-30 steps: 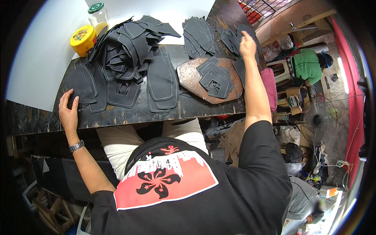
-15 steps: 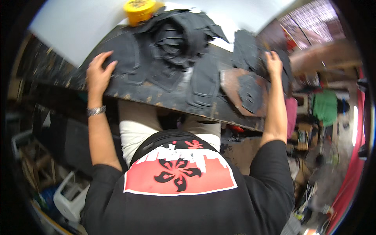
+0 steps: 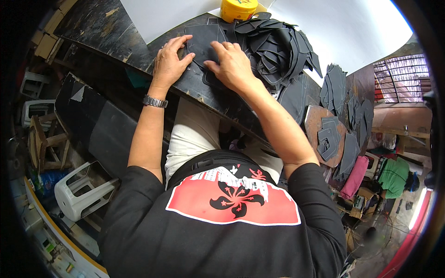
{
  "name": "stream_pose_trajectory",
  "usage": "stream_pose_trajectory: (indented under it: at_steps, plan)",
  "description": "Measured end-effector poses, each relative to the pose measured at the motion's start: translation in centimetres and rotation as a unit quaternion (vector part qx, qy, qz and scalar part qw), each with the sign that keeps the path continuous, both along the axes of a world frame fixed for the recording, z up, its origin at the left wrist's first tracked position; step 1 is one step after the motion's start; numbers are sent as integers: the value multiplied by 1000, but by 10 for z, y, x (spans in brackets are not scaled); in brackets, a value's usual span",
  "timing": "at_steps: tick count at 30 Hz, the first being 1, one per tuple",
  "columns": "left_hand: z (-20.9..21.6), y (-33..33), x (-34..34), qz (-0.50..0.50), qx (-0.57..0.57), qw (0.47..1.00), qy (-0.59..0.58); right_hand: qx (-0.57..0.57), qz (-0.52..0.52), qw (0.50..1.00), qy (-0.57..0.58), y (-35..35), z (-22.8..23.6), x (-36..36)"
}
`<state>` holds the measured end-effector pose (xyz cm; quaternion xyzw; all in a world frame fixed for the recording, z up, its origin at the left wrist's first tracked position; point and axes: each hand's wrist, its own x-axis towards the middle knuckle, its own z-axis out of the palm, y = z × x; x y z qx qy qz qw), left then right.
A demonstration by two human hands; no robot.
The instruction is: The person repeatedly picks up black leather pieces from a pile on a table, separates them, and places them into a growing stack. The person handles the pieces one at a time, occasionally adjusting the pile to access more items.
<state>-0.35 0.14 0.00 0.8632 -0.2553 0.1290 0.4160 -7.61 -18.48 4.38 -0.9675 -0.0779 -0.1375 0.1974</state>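
A flat black cut piece [image 3: 204,35], like leather or sheet material with pale marked lines, lies near the table's edge. My left hand [image 3: 170,63] rests at its left side, thumb and fingers apart. Over its right part is my right hand [image 3: 232,66], the fingers bent and the thumb held away from them; the fingertips seem to touch the piece. Neither hand appears to grip anything. Just right of my right hand a curled heap of similar black pieces [image 3: 278,53] is piled up.
A yellow tub [image 3: 238,10] stands behind the heap, beside large white sheets [image 3: 343,30]. On the right are a stack of black pieces [image 3: 333,90] and a brown board [image 3: 314,121] with more pieces on it. A white plastic stool [image 3: 76,197] is on the floor at left.
My right hand has come from the far right of the table to the flat piece beside my left hand. The view has swung leftward.
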Motion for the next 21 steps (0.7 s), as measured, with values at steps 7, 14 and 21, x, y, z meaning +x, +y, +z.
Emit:
stream_pose_trajectory:
  at_steps: [7,14,21]
  plan:
    - [-6,-1,10,-35,-19,999,21,108,-73,991,-41,20,-36,32]
    - [-5,-2,10,-22,-14,999,46,437,-41,898,-4,-5,-21,31]
    - [-5,2,7,-28,36,999,24,457,-1,880,-126,-102,41,-111]
